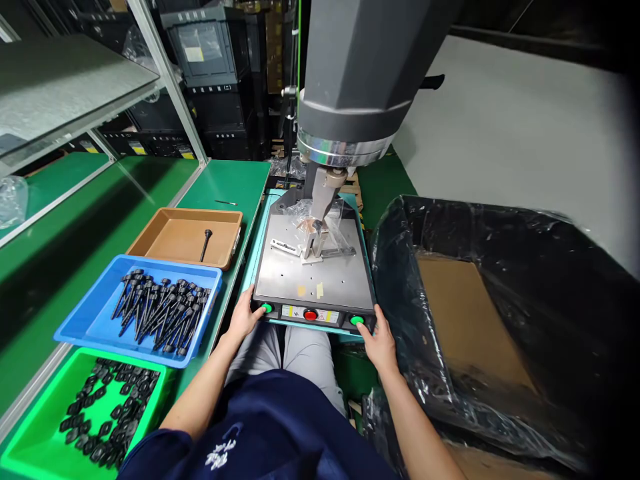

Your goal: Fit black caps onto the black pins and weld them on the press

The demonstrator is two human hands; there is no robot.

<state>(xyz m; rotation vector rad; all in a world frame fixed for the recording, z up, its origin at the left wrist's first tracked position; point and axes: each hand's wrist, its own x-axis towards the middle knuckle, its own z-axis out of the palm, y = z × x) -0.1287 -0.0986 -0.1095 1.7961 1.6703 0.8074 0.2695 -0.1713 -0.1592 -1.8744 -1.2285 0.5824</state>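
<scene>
My left hand [245, 316] rests at the front left corner of the press machine's base [314, 280], its thumb by the left green button [267, 308]. My right hand [381, 343] rests at the front right corner, its thumb by the right green button [357, 321]. Both hands curl round the base's edge and hold nothing loose. A red button [311, 315] sits between them. The machine's horn [324, 193] is down over a small part in the fixture [313, 241] on the metal plate.
On the green bench to the left stand a brown tray [165, 237] with one black pin, a blue tray [83, 320] with several black pins, and a green tray [45, 427] of small black pieces. A black-lined cardboard box [475, 320] stands to the right.
</scene>
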